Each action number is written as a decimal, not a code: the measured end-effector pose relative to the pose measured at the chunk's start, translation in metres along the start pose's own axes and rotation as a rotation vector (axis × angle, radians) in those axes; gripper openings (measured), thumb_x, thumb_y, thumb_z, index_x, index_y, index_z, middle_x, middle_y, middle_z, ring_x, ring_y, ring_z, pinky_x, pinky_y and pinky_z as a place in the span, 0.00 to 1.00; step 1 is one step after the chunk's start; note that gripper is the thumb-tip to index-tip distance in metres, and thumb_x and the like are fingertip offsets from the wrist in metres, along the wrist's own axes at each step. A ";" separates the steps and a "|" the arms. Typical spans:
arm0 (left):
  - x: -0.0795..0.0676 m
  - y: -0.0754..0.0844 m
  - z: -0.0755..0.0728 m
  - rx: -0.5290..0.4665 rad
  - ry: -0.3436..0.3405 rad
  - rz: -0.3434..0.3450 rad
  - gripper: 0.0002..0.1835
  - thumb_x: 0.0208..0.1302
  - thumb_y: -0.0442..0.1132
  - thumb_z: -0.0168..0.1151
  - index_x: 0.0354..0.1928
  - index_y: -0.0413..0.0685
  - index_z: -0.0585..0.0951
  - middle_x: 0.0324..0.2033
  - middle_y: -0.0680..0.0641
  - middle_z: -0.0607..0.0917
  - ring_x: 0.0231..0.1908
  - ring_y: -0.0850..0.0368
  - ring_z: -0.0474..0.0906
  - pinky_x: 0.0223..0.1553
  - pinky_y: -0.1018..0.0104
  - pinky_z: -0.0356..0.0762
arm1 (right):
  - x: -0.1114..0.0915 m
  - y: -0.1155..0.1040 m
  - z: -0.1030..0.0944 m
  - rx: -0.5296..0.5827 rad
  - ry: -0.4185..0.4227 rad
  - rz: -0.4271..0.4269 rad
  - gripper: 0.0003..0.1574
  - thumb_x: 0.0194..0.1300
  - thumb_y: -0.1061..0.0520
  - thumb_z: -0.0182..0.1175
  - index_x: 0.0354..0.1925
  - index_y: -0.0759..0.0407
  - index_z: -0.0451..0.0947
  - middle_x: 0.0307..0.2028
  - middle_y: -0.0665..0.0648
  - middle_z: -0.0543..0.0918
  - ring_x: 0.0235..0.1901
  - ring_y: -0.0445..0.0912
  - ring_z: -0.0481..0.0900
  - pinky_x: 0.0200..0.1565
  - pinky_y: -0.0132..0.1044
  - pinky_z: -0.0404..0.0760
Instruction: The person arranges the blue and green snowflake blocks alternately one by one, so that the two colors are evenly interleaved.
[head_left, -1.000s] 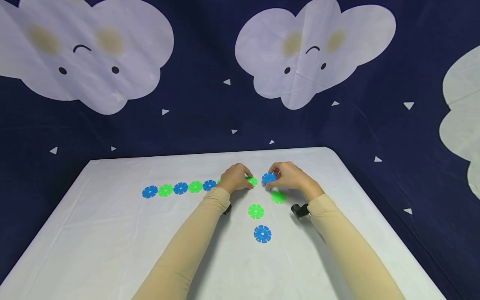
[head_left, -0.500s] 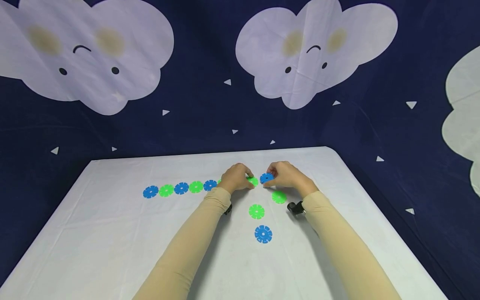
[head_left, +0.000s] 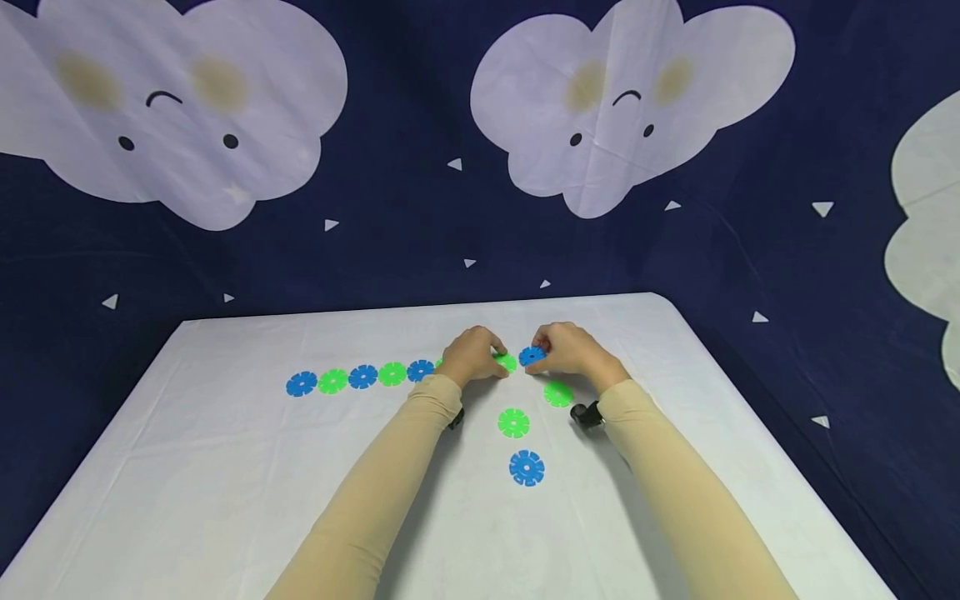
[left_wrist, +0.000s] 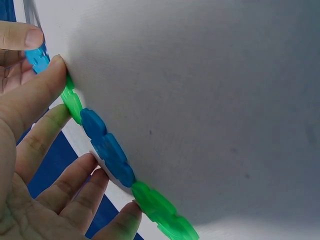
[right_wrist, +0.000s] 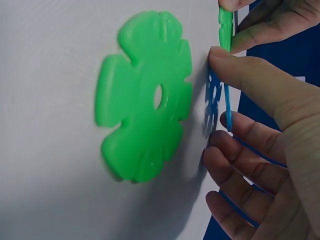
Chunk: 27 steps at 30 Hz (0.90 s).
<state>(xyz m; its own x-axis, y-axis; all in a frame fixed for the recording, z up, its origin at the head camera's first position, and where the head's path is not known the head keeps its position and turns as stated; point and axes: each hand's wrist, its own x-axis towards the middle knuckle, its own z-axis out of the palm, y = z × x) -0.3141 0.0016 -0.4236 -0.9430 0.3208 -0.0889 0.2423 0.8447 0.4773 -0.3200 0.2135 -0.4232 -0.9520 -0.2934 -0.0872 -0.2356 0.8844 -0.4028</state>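
My left hand (head_left: 470, 354) pinches the green notched plastic disc (head_left: 508, 362) at the right end of a row of alternating blue and green discs. In the left wrist view, that green disc (left_wrist: 73, 106) sits beside a blue disc (left_wrist: 107, 146), and the other fingertips rest along the row's far edge. Between thumb and fingers my right hand (head_left: 576, 348) holds a blue disc (head_left: 531, 356) just right of the green one. The right wrist view shows this blue disc (right_wrist: 228, 107) edge-on, close over the table. My left hand hides part of the row in the head view.
Left of the hands the row goes on, ending in a blue disc (head_left: 302, 383). A loose green disc (head_left: 557, 394) lies below my right hand. Nearer me are another green disc (head_left: 513, 423) and a blue disc (head_left: 527, 468). A dark cloud-print cloth backs the white table (head_left: 225, 467).
My right hand has moved slightly left with the blue disc, bringing it closer to the green disc in my left hand. The disc has tilted. My left hand stays in place.
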 end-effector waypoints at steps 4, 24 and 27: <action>-0.001 0.001 -0.002 -0.002 -0.001 0.001 0.23 0.61 0.45 0.82 0.59 0.53 0.91 0.66 0.48 0.86 0.67 0.45 0.81 0.64 0.45 0.83 | 0.000 -0.002 -0.001 -0.012 0.000 0.010 0.29 0.59 0.44 0.81 0.51 0.60 0.86 0.41 0.55 0.88 0.40 0.47 0.81 0.51 0.46 0.84; 0.001 0.000 -0.001 -0.009 -0.006 -0.003 0.23 0.60 0.45 0.83 0.58 0.54 0.91 0.65 0.49 0.87 0.68 0.46 0.80 0.66 0.44 0.82 | 0.005 -0.009 -0.003 -0.110 -0.065 0.041 0.31 0.58 0.42 0.81 0.56 0.54 0.87 0.52 0.60 0.90 0.51 0.54 0.85 0.58 0.54 0.84; 0.000 0.001 -0.002 -0.012 -0.009 -0.003 0.23 0.61 0.44 0.83 0.58 0.53 0.91 0.66 0.49 0.86 0.68 0.45 0.80 0.66 0.44 0.82 | 0.004 -0.010 -0.004 -0.106 -0.066 0.050 0.32 0.58 0.42 0.81 0.57 0.54 0.86 0.53 0.60 0.90 0.51 0.54 0.85 0.59 0.54 0.84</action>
<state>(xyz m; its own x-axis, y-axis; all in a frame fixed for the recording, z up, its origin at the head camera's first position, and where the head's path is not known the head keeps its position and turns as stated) -0.3142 0.0015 -0.4218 -0.9416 0.3221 -0.0980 0.2366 0.8403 0.4878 -0.3225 0.2048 -0.4162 -0.9489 -0.2685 -0.1659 -0.2111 0.9307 -0.2986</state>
